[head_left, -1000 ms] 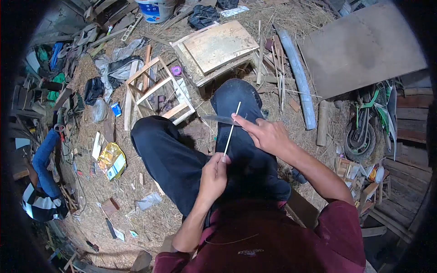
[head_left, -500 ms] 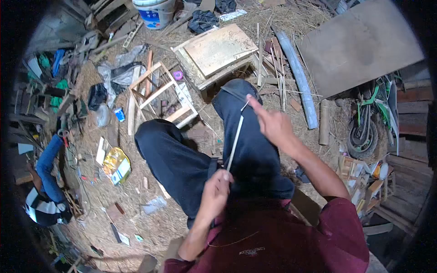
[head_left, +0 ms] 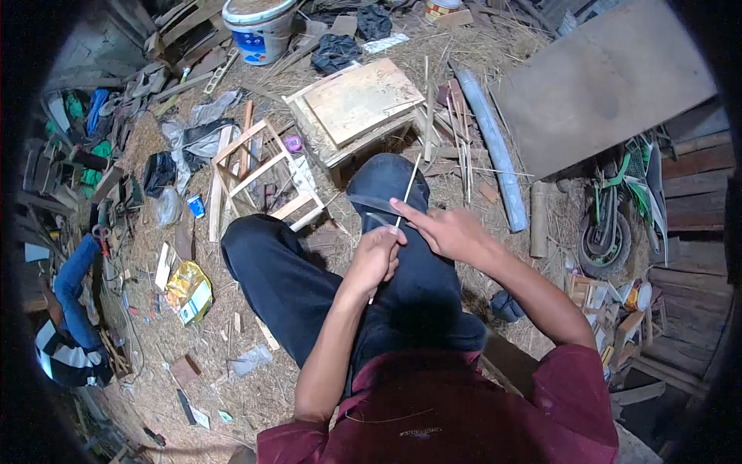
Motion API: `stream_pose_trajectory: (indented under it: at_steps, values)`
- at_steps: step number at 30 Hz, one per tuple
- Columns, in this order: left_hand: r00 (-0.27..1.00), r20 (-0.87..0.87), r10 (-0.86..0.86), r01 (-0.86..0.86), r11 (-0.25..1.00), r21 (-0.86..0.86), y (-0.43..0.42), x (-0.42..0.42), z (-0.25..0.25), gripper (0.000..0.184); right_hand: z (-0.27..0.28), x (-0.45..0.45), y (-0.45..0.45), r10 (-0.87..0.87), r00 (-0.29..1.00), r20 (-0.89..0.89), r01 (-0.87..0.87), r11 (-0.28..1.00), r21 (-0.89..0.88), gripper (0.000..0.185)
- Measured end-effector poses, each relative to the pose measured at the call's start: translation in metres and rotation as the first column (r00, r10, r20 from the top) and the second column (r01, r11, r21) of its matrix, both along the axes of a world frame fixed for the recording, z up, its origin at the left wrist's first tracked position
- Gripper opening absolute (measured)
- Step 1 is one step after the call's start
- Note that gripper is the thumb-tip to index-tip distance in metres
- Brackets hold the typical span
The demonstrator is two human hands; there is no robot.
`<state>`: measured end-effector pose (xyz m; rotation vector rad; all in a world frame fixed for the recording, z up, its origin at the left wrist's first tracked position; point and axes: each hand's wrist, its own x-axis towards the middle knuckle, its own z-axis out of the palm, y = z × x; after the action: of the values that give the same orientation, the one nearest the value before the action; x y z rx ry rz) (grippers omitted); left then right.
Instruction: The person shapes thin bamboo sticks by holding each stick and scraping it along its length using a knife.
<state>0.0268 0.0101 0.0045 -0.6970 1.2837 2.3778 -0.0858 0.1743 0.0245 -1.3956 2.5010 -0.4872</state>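
Observation:
My left hand point(head_left: 375, 259) is closed around a thin pale wooden stick point(head_left: 410, 179), which slants up and away over my right thigh. Its lower end pokes out below my fist. My right hand point(head_left: 457, 233) grips a knife point(head_left: 372, 203), its index finger stretched along the back of the blade. The blade points left and lies across the stick just above my left thumb; the handle is hidden in my palm. A pale curved sliver point(head_left: 379, 219) shows between the blade and my left thumb.
Beyond my knees stands a low wooden bench point(head_left: 363, 100) with a board on top. Left of it lies a small wooden frame point(head_left: 263, 178). A white bucket point(head_left: 259, 35), a grey-blue pole point(head_left: 492, 147), a large panel point(head_left: 607, 89) and a motorbike wheel point(head_left: 608, 240) surround the straw-strewn floor.
The knife has moved from beyond the stick's far end down to near my left hand. My left hand has risen with the stick, and the view has shifted slightly.

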Motion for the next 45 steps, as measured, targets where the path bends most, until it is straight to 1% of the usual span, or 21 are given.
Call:
stream_pose_trajectory:
  at_steps: [1,4,8,11,14,17,20,26,28,29,30,32,33,34,35,36,38,41,42,44,45]
  values:
    - [1.000,-0.002,-0.008,0.008,1.000,0.018,0.000,0.001,-0.001,0.027,-0.006,0.002,0.001,-0.013,1.000,-0.001,0.013,1.000,0.013,0.057]
    - [1.000,0.008,-0.018,0.018,0.998,0.057,-0.004,0.015,-0.004,0.027,-0.013,-0.002,0.000,-0.080,0.996,0.040,0.083,0.995,-0.055,0.058]
    - [0.999,0.033,0.005,-0.006,0.999,0.043,-0.004,0.035,-0.002,0.027,-0.009,0.002,-0.001,-0.040,0.999,0.015,0.041,0.998,-0.038,0.058]
    - [0.998,0.059,0.036,-0.037,0.999,0.007,-0.003,0.045,0.006,0.027,-0.011,0.005,-0.002,-0.044,0.999,0.025,0.045,0.998,-0.032,0.058]
    - [0.995,0.096,0.019,-0.021,0.999,0.026,-0.005,0.062,0.012,0.027,-0.016,0.005,-0.001,-0.083,0.996,0.010,0.084,0.995,-0.061,0.059]
    - [0.994,0.104,0.032,-0.033,0.999,0.007,-0.005,0.068,0.018,0.029,-0.018,0.006,-0.001,-0.074,0.997,0.009,0.074,0.994,-0.077,0.059]
    - [0.990,0.137,0.026,-0.032,0.999,0.043,-0.006,0.077,0.020,0.028,-0.018,0.008,0.001,-0.097,0.994,0.041,0.099,0.994,-0.046,0.059]
    - [0.987,0.157,0.023,-0.037,0.996,0.082,-0.011,0.085,0.028,0.028,-0.017,0.009,-0.001,-0.049,0.998,-0.036,0.049,0.999,0.004,0.057]
    - [0.985,0.174,-0.010,-0.004,0.997,0.078,-0.013,0.102,0.038,0.028,-0.023,-0.001,0.003,-0.139,0.990,-0.015,0.138,0.990,-0.022,0.057]
    - [0.971,0.240,-0.018,-0.009,0.994,0.109,-0.016,0.115,0.047,0.028,-0.025,-0.011,0.003,-0.184,0.983,-0.009,0.184,0.982,-0.042,0.057]
    - [0.960,0.279,0.036,-0.050,0.998,0.043,-0.018,0.128,0.049,0.029,-0.026,-0.015,0.002,-0.209,0.975,0.079,0.215,0.973,-0.081,0.057]
    - [0.959,0.216,0.182,-0.172,0.983,-0.065,-0.021,0.134,0.046,0.031,-0.026,-0.015,0.001,-0.223,0.938,0.265,0.267,0.953,-0.144,0.058]
    - [0.963,0.170,0.210,-0.186,0.971,-0.150,-0.021,0.126,0.045,0.029,-0.030,-0.016,0.002,-0.197,0.967,0.162,0.233,0.941,-0.244,0.057]
    - [0.982,0.074,0.176,-0.156,0.962,-0.222,-0.020,0.113,0.041,0.027,-0.031,-0.016,0.001,-0.199,0.963,0.184,0.247,0.924,-0.292,0.057]
    - [0.989,0.029,0.144,-0.132,0.957,-0.257,-0.016,0.096,0.037,0.025,-0.031,-0.012,0.002,-0.205,0.957,0.205,0.265,0.903,-0.337,0.056]
    - [0.994,-0.011,0.108,-0.107,0.951,-0.289,-0.011,0.080,0.031,0.024,-0.030,-0.010,0.001,-0.193,0.963,0.189,0.254,0.887,-0.386,0.056]
    - [0.993,-0.066,0.093,-0.110,0.935,-0.337,-0.003,0.048,0.017,0.024,-0.026,-0.004,-0.001,-0.172,0.973,0.153,0.225,0.850,-0.476,0.056]
    - [0.989,-0.146,0.030,-0.088,0.908,-0.410,0.003,0.013,-0.008,0.023,-0.011,-0.003,0.001,-0.076,0.994,0.076,0.096,0.946,-0.311,0.058]
    - [0.989,-0.144,0.010,-0.073,0.896,-0.438,0.004,0.007,-0.011,0.023,-0.009,-0.003,0.001,-0.033,0.998,0.050,0.045,0.965,-0.257,0.058]
    - [0.990,-0.136,-0.027,-0.044,0.869,-0.492,0.004,0.001,-0.015,0.023,-0.004,-0.002,0.001,0.003,0.998,0.065,-0.001,0.999,-0.042,0.057]
    - [0.983,-0.178,-0.044,-0.061,0.835,-0.546,0.003,0.003,-0.013,0.024,-0.007,-0.001,0.001,-0.009,0.999,0.050,0.014,0.996,-0.092,0.056]
